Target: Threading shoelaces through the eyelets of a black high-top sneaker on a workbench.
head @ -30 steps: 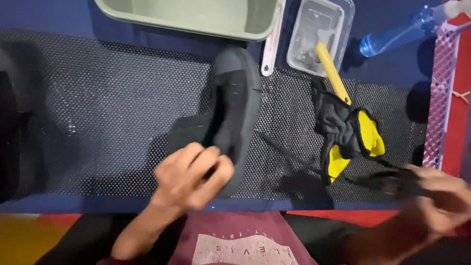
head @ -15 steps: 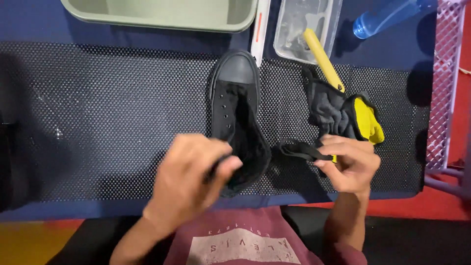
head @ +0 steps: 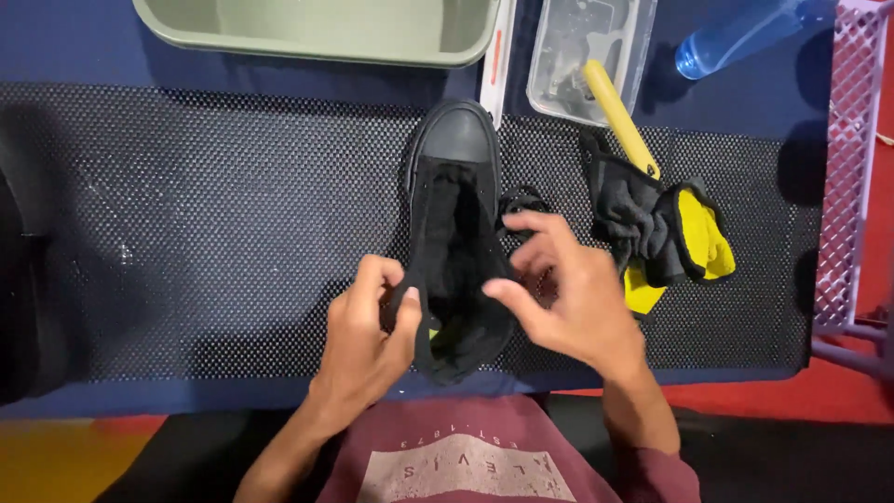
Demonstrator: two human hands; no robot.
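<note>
A black high-top shoe (head: 456,158) lies on the black dotted mat (head: 205,233), toe pointing away from me, its opening towards me. My left hand (head: 363,345) pinches the left edge of the shoe's collar between thumb and fingers. My right hand (head: 573,298) hovers at the shoe's right side, fingers curled loosely around a black shoelace (head: 523,200) that loops out past the index fingertip beside the eyelets.
A green tub (head: 317,42) stands at the back, with a white strip (head: 496,56) and a clear plastic box (head: 573,65) beside it. A yellow-handled tool (head: 616,112) leans from the box. Black-and-yellow cloth (head: 670,233), a blue bottle (head: 736,37) and a pink basket (head: 852,158) lie right.
My right hand has moved left from the mat's right side to the shoe, bringing the lace. The shoe now lies straight, and my left hand shifted to its collar edge.
</note>
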